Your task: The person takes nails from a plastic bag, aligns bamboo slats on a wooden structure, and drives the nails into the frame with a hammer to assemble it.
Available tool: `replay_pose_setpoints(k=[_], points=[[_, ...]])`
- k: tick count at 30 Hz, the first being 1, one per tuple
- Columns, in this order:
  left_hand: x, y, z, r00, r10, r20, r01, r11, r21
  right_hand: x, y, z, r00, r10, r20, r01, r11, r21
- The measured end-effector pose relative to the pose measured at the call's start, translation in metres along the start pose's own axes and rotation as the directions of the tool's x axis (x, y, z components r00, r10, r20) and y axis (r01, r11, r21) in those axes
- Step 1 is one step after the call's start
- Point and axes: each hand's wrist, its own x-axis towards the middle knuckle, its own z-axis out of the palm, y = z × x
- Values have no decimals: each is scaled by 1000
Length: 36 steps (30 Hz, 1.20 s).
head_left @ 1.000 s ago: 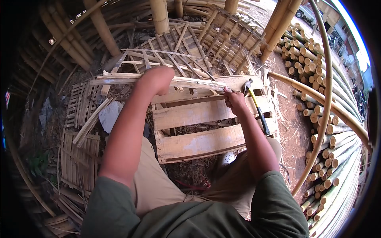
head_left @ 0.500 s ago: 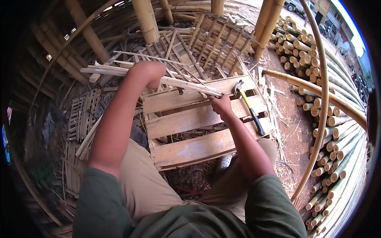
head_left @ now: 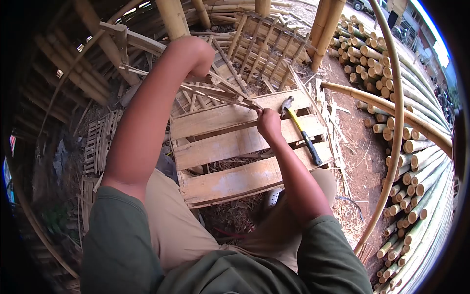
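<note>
A bundle of thin bamboo strips [head_left: 223,90] slants from the upper left down to the middle. My left hand [head_left: 198,56] is wrapped round it, bent at the wrist, its fingers mostly hidden behind the back of the hand. At the lower right end of the strips, my right hand [head_left: 268,121] is closed on them above the slatted wooden platform [head_left: 215,153]. Just right of that hand lies a claw hammer [head_left: 301,130] with a yellow and black handle, its head toward the far edge of the platform.
Slatted bamboo panels [head_left: 267,49] lean beyond the platform. Cut bamboo poles [head_left: 416,147] are stacked at the right, behind a curved pole [head_left: 397,112]. Upright bamboo posts [head_left: 172,19] stand at the back. A slatted piece [head_left: 102,142] lies at the left.
My left hand has risen, lifting the far left end of the strips, so the bundle now slopes more steeply. My right hand has shifted slightly left. The hammer remains on the platform.
</note>
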Motion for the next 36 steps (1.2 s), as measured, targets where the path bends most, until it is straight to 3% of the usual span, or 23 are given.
replay_pose_setpoints(k=[2,5,10,12,14,15,16,18,20,22,24,29,33,35,36], points=[[1,-2,-7,998,-52,35,53,998,-43,8,-1,-9,999,-12,-41,13,1000,12],[11,-34,20,994,40,103,-21,983,-183,18,-4,-23,1000,-12,15,11,1000,13],[-9,-62,99,942,333,-38,-314,837,-448,25,-7,-44,998,-63,12,62,997,50],[-17,-54,138,961,256,-105,-271,795,-543,25,-10,-52,997,-80,-1,78,968,239],[-42,-36,144,983,146,-114,-185,749,-636,24,-15,-60,998,-68,16,64,978,200],[-56,-29,135,988,138,-67,-145,703,-696,19,-34,-81,934,92,345,-137,985,109],[-58,-25,141,988,135,-69,-144,701,-699,14,-46,-91,741,257,621,-293,955,-46],[-55,-19,165,975,81,-206,-193,766,-614,5,-49,-84,563,136,815,-374,922,104],[-53,-9,174,982,70,-176,-161,798,-581,-11,-61,-75,528,28,849,-497,820,283],[-59,-2,168,976,-6,-216,-135,764,-631,-27,-67,-56,613,53,789,-593,691,413],[-58,1,173,975,0,-224,-142,775,-616,-41,-75,-48,711,50,702,-544,672,503],[-60,1,183,949,-6,-317,-174,826,-536,-49,-88,-43,717,2,697,-539,635,553],[-61,6,175,954,-3,-300,-161,837,-523,-37,-89,-35,705,-3,709,-573,587,572],[-67,4,159,995,-25,-99,-35,829,-558,-33,-87,-30,725,-33,688,-550,573,607],[-71,-1,163,995,-40,-89,-17,828,-561,-31,-87,-29,721,2,693,-591,525,613]])
